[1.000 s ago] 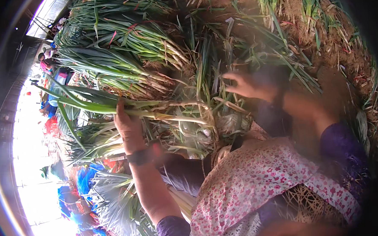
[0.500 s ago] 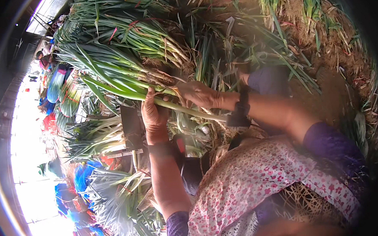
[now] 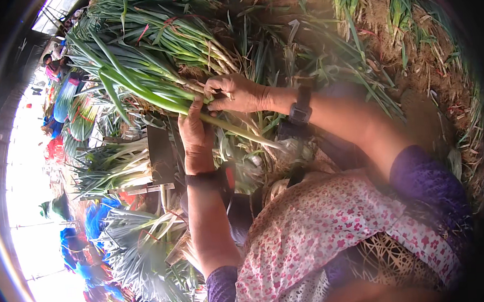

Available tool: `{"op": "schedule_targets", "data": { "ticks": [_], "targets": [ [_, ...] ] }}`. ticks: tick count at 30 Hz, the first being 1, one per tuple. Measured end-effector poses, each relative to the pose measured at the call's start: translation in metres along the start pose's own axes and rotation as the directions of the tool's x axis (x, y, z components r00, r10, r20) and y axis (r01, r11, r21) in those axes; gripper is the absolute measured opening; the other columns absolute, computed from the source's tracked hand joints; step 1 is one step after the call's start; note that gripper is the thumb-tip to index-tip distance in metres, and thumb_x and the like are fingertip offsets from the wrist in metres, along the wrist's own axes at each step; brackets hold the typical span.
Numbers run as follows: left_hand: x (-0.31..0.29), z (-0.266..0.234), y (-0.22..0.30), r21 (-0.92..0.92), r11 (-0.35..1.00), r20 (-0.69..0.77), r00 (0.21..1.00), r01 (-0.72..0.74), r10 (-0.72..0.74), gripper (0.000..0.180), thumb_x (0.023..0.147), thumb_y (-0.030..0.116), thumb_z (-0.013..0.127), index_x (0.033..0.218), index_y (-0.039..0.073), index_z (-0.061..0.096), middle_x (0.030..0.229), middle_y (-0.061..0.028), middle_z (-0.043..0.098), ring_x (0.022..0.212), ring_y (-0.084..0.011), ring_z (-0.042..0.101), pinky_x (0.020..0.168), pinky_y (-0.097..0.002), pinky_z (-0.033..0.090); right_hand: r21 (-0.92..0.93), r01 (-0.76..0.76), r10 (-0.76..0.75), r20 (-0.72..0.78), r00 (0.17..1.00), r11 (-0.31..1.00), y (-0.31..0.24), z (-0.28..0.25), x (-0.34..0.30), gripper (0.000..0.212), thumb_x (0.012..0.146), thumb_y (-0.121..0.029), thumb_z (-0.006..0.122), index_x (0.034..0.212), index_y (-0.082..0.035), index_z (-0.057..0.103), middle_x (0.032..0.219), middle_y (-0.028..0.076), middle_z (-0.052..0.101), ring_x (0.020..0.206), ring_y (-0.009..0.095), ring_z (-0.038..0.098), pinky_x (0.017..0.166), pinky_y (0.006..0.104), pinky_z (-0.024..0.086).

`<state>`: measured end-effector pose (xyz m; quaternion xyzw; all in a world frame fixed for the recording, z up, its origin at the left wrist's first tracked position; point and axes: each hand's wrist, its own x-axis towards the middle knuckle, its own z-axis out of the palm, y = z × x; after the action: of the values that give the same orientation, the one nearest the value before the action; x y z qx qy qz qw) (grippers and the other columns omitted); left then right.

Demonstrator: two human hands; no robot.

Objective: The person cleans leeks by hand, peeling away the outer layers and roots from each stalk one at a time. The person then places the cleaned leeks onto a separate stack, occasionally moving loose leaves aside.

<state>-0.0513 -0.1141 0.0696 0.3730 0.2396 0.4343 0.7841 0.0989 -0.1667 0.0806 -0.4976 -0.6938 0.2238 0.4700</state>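
My left hand (image 3: 195,131) is closed around a long green onion (image 3: 246,135), thumb on top, just where its leaves begin to spread. The pale stalk slants down to the right, with the root end near my lap. Its green leaves fan out to the upper left. Beside that grip, on the far side of the stalk, my right hand (image 3: 238,94) has its fingers curled in a pinch by the leaf bases. What sits between those fingertips is too small to make out. Just beyond both hands lies a heap of green onions (image 3: 193,49).
At the left, trimmed green onions (image 3: 125,167) lie against a dark upright plate (image 3: 161,155). Another leafy pile (image 3: 143,241) is below it. Loose leaves litter the brown soil (image 3: 415,109) at the right. A flowered cloth (image 3: 333,217) covers my lap. People are far off at upper left.
My right hand has moved away from me and a little left, off the stalk toward the leaf bases. My left hand still grips the green onion, nearly in place.
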Motion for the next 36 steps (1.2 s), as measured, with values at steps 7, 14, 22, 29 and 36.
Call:
{"op": "schedule_targets", "data": {
  "ticks": [7, 14, 22, 29, 36],
  "targets": [
    [0.009, -0.039, 0.011, -0.065, 0.998, -0.131, 0.991, -0.009, 0.001, 0.016, 0.081, 0.009, 0.062, 0.095, 0.006, 0.054, 0.076, -0.0033, 0.054, 0.062, -0.0153, 0.05, 0.053, -0.0265, 0.044, -0.057, 0.08, -0.061, 0.274, 0.96, 0.995, 0.02, 0.004, -0.033, 0.019, 0.072, -0.011, 0.067, 0.082, -0.005, 0.052, 0.069, 0.008, 0.055, 0.063, 0.022, 0.056, 0.057, 0.0331, 0.045],
    [0.01, -0.115, 0.074, -0.189, 0.98, -0.188, 0.982, -0.062, 0.026, 0.014, 0.087, 0.018, 0.055, 0.086, 0.005, 0.054, 0.073, -0.0055, 0.053, 0.062, -0.0149, 0.048, 0.052, -0.0247, 0.041, -0.614, 0.046, 0.434, 0.607, 0.666, 0.788, 0.148, -0.05, -0.226, 0.017, 0.067, -0.017, 0.071, 0.066, -0.004, 0.061, 0.06, 0.012, 0.058, 0.053, 0.026, 0.055, 0.05, 0.038, 0.045],
    [-0.008, -0.067, 0.079, -0.108, 0.992, -0.157, 0.986, -0.065, 0.048, 0.018, 0.083, 0.016, 0.062, 0.093, 0.004, 0.054, 0.081, -0.0072, 0.057, 0.065, -0.0178, 0.051, 0.061, -0.0277, 0.047, -0.231, -0.178, 0.266, 0.441, 0.857, 0.956, 0.074, -0.018, -0.076, 0.055, 0.075, -0.026, 0.064, 0.122, -0.003, 0.048, 0.107, 0.019, 0.055, 0.096, 0.03, 0.055, 0.083, 0.0394, 0.045],
    [-0.018, -0.036, 0.048, 0.061, 0.998, 0.066, 0.998, -0.008, 0.004, 0.024, 0.08, 0.01, 0.063, 0.099, 0.003, 0.052, 0.083, -0.0045, 0.054, 0.064, -0.0176, 0.052, 0.061, -0.0306, 0.044, 0.09, -0.055, 0.033, 0.231, 0.972, 0.994, -0.019, 0.022, -0.01, 0.021, 0.078, -0.022, 0.064, 0.082, -0.001, 0.063, 0.062, 0.014, 0.057, 0.058, 0.025, 0.058, 0.057, 0.0327, 0.044],
    [-0.026, -0.035, 0.043, 0.183, 0.983, 0.092, 0.996, -0.025, 0.008, 0.031, 0.078, 0.011, 0.066, 0.105, 0.001, 0.055, 0.083, -0.0044, 0.054, 0.068, -0.0182, 0.051, 0.061, -0.0302, 0.043, -0.008, -0.042, 0.043, 0.23, 0.972, 0.999, -0.016, 0.031, -0.022, 0.02, 0.081, -0.019, 0.055, 0.077, 0.0, 0.061, 0.06, 0.016, 0.053, 0.05, 0.023, 0.049, 0.054, 0.035, 0.041]
  ]
}}
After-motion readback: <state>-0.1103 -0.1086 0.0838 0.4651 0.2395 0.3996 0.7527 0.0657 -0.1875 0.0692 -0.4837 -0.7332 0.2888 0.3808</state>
